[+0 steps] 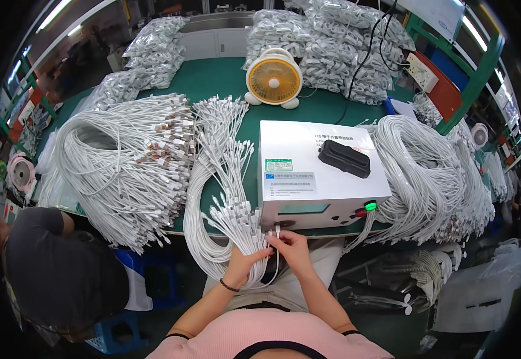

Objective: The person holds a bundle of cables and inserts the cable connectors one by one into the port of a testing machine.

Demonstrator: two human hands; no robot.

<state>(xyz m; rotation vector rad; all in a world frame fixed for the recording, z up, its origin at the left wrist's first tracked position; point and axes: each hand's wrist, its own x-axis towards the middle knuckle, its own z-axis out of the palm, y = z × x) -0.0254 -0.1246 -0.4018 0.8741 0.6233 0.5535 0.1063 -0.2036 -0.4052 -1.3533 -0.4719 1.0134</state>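
Note:
My left hand [244,263] is wrapped around a thick bundle of white USB cables [236,218] at the table's front edge. Between the thumb and fingers of my right hand [295,251] is a single cable's white plug [278,230]. That plug is right at the lower front of a white box-shaped device [308,210], by a dark round socket. Whether it sits inside the socket, I cannot tell. On the device's front are a small display, a green lit button [370,206] and a red one; a black case [344,158] lies on top.
Large heaps of white cables [117,155] lie left of the bundle, and coiled ones [422,173] right of the device. A small orange-and-white fan [274,79] stands behind. Bagged cables [350,54] are stacked at the back. At left sits another person [63,263].

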